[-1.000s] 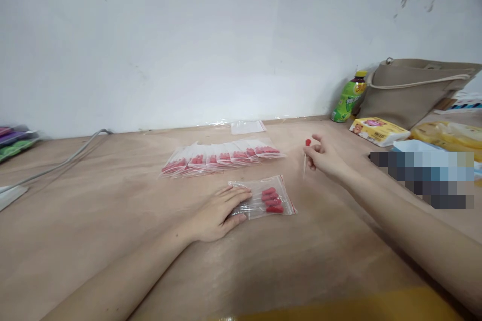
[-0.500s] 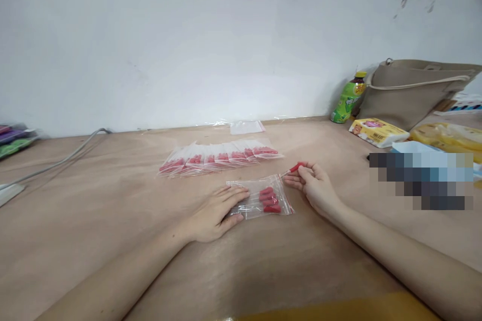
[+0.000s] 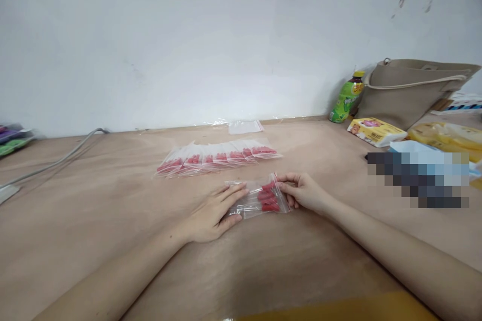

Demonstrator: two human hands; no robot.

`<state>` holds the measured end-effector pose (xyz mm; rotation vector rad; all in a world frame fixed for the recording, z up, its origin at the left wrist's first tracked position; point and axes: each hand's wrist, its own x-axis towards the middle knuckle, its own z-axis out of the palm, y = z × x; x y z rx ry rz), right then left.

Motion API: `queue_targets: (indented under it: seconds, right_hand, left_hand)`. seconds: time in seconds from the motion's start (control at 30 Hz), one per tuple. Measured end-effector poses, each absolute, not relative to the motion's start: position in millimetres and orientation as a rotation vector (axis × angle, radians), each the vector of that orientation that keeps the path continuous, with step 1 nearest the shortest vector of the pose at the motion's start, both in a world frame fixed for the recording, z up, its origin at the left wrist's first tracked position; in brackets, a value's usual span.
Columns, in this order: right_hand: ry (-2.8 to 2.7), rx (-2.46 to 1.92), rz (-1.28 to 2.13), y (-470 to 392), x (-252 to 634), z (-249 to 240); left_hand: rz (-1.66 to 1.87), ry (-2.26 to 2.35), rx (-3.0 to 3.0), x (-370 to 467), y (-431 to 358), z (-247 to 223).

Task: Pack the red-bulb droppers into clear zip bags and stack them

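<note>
A clear zip-lock bag lies flat on the table, its red-striped mouth facing right. Inside are several small tools with red handles; their thin shafts point left and are hard to make out. One more red-handled tool is at the bag's upper right, just inside the mouth. My left hand rests flat, fingers spread, on the bag's left end. At the mouth, my right hand has thumb and forefinger closed on the bag's edge, the other fingers curled below.
Behind is an overlapping row of filled zip-lock bags, with a flat bag by the wall. To the right are a green bottle, a beige handbag and a yellow tissue pack. A grey cable runs on the left.
My right hand has moved left to the bag's mouth, and the red-handled tool it held outside is now inside the bag. My left hand has stayed on the bag.
</note>
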<state>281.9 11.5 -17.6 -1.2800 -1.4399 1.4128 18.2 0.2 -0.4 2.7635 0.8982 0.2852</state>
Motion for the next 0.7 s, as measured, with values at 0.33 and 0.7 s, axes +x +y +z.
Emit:
queue_targets:
  seconds: [0.33,0.7]
  right_hand:
    - [-1.470,-1.363,0.900,25,267,-36]
    - [-1.481,-1.302,1.189,22,273,-25]
  left_hand:
    - [0.301,0.878,2.788,18,1,-2]
    - [0.286,0.799,2.822,15,3,-3]
